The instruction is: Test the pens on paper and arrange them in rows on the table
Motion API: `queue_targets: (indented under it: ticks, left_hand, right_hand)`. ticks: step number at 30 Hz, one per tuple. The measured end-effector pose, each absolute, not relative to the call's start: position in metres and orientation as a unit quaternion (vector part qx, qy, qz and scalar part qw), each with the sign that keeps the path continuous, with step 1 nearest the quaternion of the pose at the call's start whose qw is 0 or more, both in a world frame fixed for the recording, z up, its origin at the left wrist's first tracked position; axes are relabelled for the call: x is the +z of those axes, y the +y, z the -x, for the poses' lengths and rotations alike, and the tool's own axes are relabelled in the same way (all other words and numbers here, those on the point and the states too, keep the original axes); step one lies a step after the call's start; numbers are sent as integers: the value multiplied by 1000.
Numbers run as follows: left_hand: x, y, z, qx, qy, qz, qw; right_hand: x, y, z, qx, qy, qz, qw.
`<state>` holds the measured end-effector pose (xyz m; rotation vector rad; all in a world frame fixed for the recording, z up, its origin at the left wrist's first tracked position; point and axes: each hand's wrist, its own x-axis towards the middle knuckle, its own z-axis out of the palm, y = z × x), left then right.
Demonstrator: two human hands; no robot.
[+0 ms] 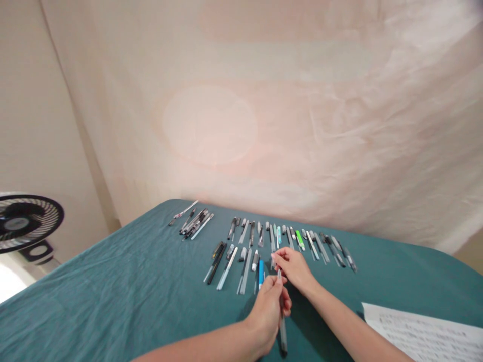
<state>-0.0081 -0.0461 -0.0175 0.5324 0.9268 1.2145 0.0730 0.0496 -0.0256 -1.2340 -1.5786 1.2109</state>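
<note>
My left hand (268,310) is closed round the barrel of a clear pen (282,322) that points down toward me. My right hand (293,266) pinches at the pen's upper tip, fingers pressed together; what it grips there is too small to name. Both hands hover over a teal tablecloth (132,291), just in front of two rows of pens. A blue pen (260,272) lies right beside my left hand, and a green pen (300,240) lies in the back row.
A small heap of dark pens (194,222) lies at the table's far left. A printed sheet of paper (426,334) rests at the lower right. A fan (22,221) stands off the left edge. A pale cloth backdrop (264,110) hangs behind the table.
</note>
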Motion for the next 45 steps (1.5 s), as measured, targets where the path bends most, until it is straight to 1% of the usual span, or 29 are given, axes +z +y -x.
queue_targets:
  ticks: [4,9,13,17,24,27,29,32,35,41,45]
  left_hand:
    - [-20,-45,8,537,413,-252,691]
    - [-23,-46,8,549,403,-266,682]
    - [-23,-47,7,563,387,-282,674]
    - [-21,-47,8,566,382,-294,669]
    - [-23,-46,7,568,388,-301,661]
    - [-14,-43,9,584,376,-284,661]
    - [-2,-38,14,619,359,-282,640]
    - [14,-29,26,675,359,-281,580]
    - [23,-19,37,708,356,-270,547]
    - [23,-13,40,727,337,-241,547]
    - [18,-15,40,700,327,-263,578]
  right_hand:
    - [-28,61,-65,455,-630,506,374]
    - [-29,62,-65,419,-648,510,380]
    - [-27,57,-72,420,-662,502,365]
    - [-19,47,-80,459,-666,478,343]
    - [-5,15,-90,600,-555,460,347]
    - [-7,5,-98,627,-545,444,335]
    - [-10,2,-103,624,-544,442,345]
    - [-12,-2,-106,604,-561,436,360]
    - [-10,-6,-104,578,-606,420,349]
    - [-9,-13,-98,536,-661,395,346]
    - [-13,-10,-100,528,-654,407,358]
